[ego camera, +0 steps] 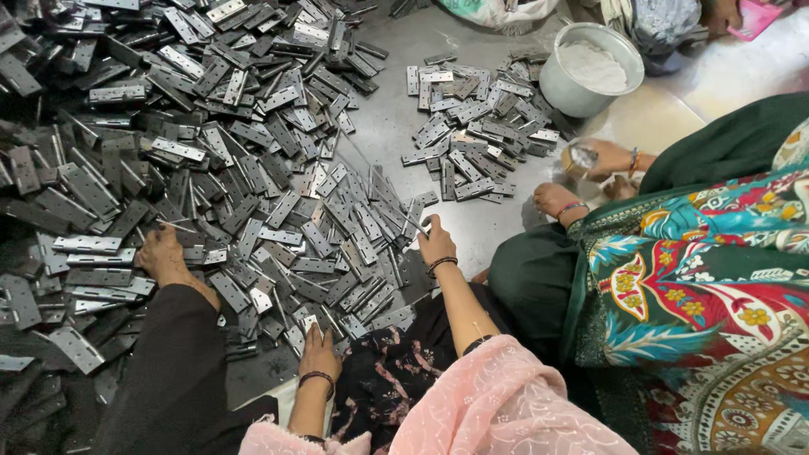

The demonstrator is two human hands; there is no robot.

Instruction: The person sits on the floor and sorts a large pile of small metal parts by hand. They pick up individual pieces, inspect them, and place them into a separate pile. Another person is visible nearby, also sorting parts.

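Item: large heap of flat grey steel hinge plates (211, 152), rectangular, punched with small round holes, knuckled along one edge, dull and lightly scuffed, spread across the smooth grey floor (388, 109) and filling the left and centre of the view. Item: smaller pile of the same grey hinge plates (476, 126), lying apart to the upper right, near a round grey metal bowl (590, 67) that holds white powder. Left hand (318, 352): palm down at the near edge of the large heap, fingers flat and spread on the plates, grip apart, clasping nothing; a dark beaded bracelet sits at the wrist. Right hand (436, 243): at the right fringe of the large heap, grip closed around a thin grey metal pin (410, 222) that slants up and left over the plates; a dark bracelet at the wrist, a pale pink embroidered sleeve (497, 396) above it. A bare foot (162, 257) rests on the plates at left, below a black trouser leg. Item: another person's hand (602, 156), at right, holding a small shiny object, beside that person's bare foot (556, 200) with an anklet, and a patterned cloth of red, teal and green (699, 278).
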